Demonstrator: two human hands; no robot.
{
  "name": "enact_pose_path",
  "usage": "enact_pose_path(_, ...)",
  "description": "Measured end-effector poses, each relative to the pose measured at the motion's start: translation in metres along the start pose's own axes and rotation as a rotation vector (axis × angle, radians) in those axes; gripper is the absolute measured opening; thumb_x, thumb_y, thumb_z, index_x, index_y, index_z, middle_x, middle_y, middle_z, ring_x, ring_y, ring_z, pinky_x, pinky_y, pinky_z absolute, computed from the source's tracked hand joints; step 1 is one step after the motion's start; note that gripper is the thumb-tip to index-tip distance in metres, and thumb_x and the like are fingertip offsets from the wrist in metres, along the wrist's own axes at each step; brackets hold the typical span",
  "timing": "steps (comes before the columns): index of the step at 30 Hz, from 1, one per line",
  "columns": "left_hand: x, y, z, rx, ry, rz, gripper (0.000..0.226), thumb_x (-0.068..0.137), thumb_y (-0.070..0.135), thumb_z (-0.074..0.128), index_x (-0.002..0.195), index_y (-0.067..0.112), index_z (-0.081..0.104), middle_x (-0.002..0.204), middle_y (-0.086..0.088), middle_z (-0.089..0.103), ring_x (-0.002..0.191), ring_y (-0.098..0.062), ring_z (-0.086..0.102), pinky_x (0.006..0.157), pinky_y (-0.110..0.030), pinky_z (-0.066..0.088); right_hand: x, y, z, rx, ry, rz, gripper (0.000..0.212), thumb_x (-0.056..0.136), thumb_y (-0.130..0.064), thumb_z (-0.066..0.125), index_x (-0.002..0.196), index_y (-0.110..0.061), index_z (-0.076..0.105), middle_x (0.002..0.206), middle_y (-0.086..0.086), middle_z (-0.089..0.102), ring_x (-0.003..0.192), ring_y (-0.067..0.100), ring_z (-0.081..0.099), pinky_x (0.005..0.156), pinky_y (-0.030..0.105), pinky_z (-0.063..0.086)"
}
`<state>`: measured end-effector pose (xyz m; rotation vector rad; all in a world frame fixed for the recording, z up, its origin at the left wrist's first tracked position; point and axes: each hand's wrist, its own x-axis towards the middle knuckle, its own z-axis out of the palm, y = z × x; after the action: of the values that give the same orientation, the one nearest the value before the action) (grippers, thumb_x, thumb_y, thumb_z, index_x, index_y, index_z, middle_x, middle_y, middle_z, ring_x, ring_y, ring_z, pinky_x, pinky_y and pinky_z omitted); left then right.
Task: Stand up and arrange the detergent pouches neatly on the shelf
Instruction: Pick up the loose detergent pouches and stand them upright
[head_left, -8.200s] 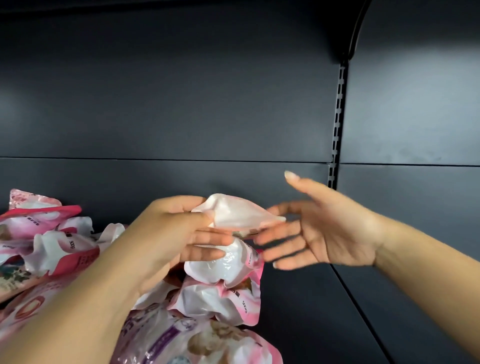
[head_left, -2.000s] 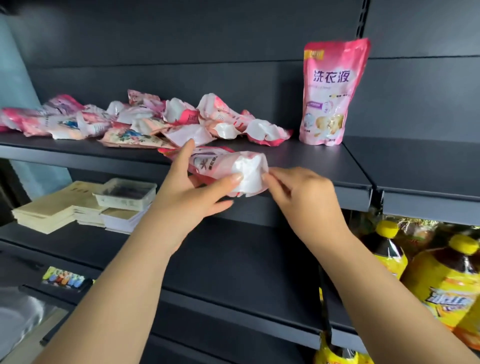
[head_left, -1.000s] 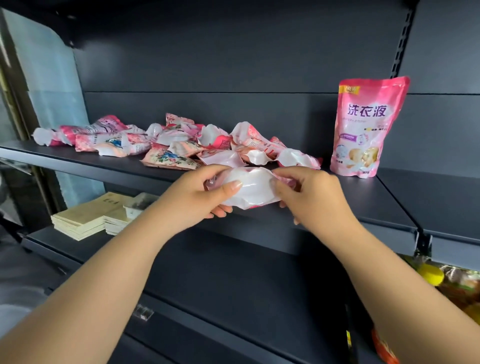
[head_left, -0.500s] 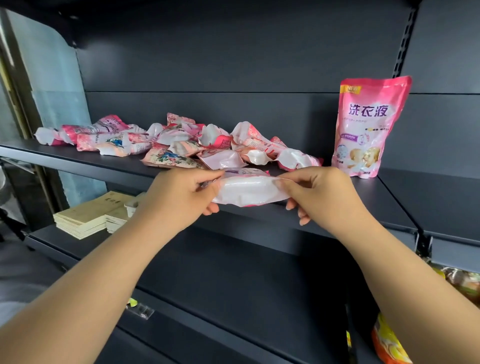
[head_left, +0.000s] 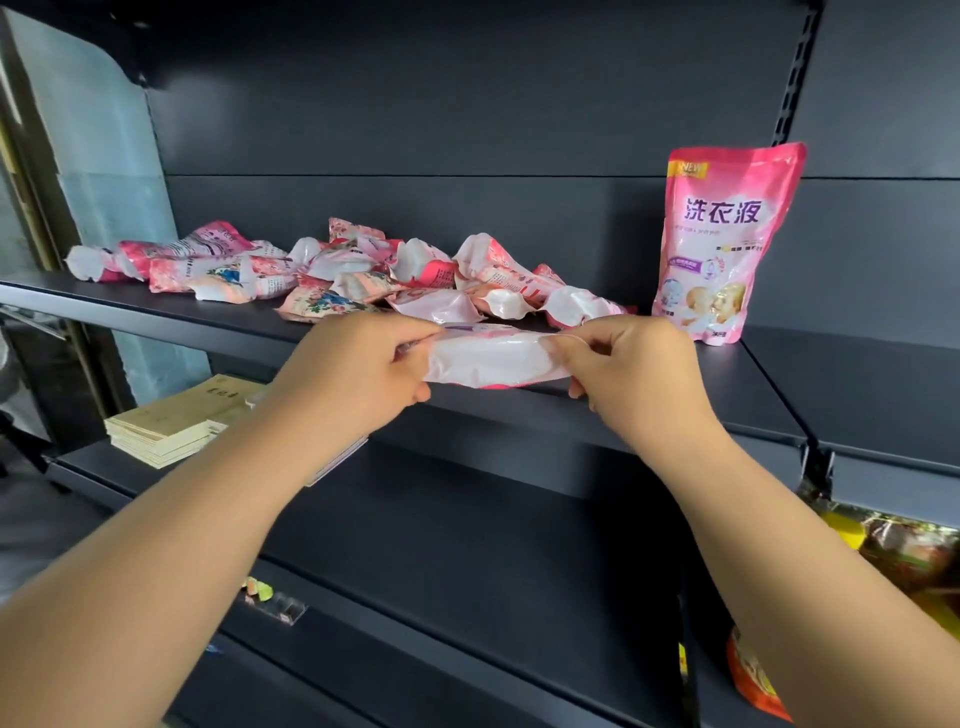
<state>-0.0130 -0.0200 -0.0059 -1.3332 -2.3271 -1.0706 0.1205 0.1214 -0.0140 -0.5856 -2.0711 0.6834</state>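
We hold a limp pink-and-white detergent pouch (head_left: 493, 358) stretched sideways at the front edge of the dark metal shelf (head_left: 597, 410), our left hand (head_left: 363, 364) gripping one end and our right hand (head_left: 631, 366) pinching the other, fingers of both curled round the film. Pulled taut between the two hands like this, the pouch looks to be getting its base smoothed and opened so that it can stand, though we cannot see the underside. Just behind the held pouch lies a loose heap of fallen pouches (head_left: 363, 275), crumpled and overlapping, running away from it toward the shelf's left end. To the right of the held pouch and farther back, one upright pouch (head_left: 724, 244) stands against the rear panel, printed face outward, seemingly the start of the row; by our reckoning most of the job remains. The shelf is matte charcoal steel with a slotted upright (head_left: 795, 78) above the standing pouch. Below the held pouch, a lower shelf carries a stack of tan booklets (head_left: 176, 421) to the left, and yellow packaged goods (head_left: 893, 551) show at lower right.
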Motion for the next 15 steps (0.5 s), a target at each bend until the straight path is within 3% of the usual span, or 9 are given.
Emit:
enact_pose_path(4,-0.006,0.004,0.002,-0.066,0.023,-0.001,0.023,0.089,0.014,0.051,0.093,0.025,0.070,0.067,0.014,0.068,0.065,0.009,0.062,0.072,-0.028,0.054,0.000,0.001,-0.003,0.162,-0.027,0.072,0.025,0.088,-0.019,0.061,0.065,-0.014,0.070,0.037,-0.011,0.051,0.029,0.006,0.039,0.034,0.012,0.032)
enact_pose_path(7,-0.018,0.005,0.005,-0.380,-0.103,-0.063,0.020,0.080,0.034,0.064,0.099,0.043,0.061,0.075,0.014,0.070,0.071,-0.002,0.067,0.066,-0.025,0.057,-0.010,0.003,-0.003,0.303,-0.064,0.134,0.019,0.086,-0.020,0.065,0.068,-0.022,0.069,0.039,-0.008,0.052,0.030,0.004,0.039,0.033,0.014,0.033)
enact_pose_path(10,-0.028,0.008,0.007,-0.552,-0.154,-0.174,0.060,0.054,0.061,0.060,0.111,0.047,0.049,0.094,0.010,0.064,0.083,-0.007,0.067,0.068,-0.027,0.058,-0.018,0.005,0.001,0.390,-0.085,0.170,0.004,0.083,-0.020,0.068,0.084,-0.019,0.072,0.047,-0.009,0.055,0.035,0.003,0.043,0.037,0.014,0.038)
enact_pose_path(12,-0.031,0.009,0.014,-0.783,-0.147,-0.328,0.078,0.055,0.062,0.057,0.127,0.042,0.039,0.098,0.007,0.061,0.082,-0.014,0.069,0.067,-0.034,0.058,-0.028,0.010,0.007,0.452,-0.110,0.190,0.019,0.081,-0.018,0.070,0.099,-0.018,0.069,0.066,-0.006,0.061,0.046,0.002,0.054,0.043,0.015,0.047)
enact_pose_path(14,-0.030,0.008,0.023,-1.100,-0.153,-0.515,0.063,0.069,0.057,0.056,0.124,0.028,0.044,0.091,-0.001,0.068,0.077,-0.019,0.070,0.065,-0.041,0.057,-0.041,0.013,0.016,0.581,-0.206,0.241,0.033,0.080,-0.015,0.070,0.110,-0.023,0.062,0.092,-0.003,0.065,0.071,0.005,0.065,0.056,0.021,0.056)
enact_pose_path(15,-0.028,0.007,0.027,-1.229,-0.188,-0.597,0.047,0.078,0.054,0.053,0.112,0.021,0.052,0.082,-0.004,0.072,0.074,-0.019,0.070,0.067,-0.043,0.056,-0.047,0.014,0.021,0.668,-0.260,0.267,0.036,0.080,-0.014,0.069,0.111,-0.028,0.059,0.101,-0.005,0.066,0.082,0.007,0.067,0.063,0.024,0.058)
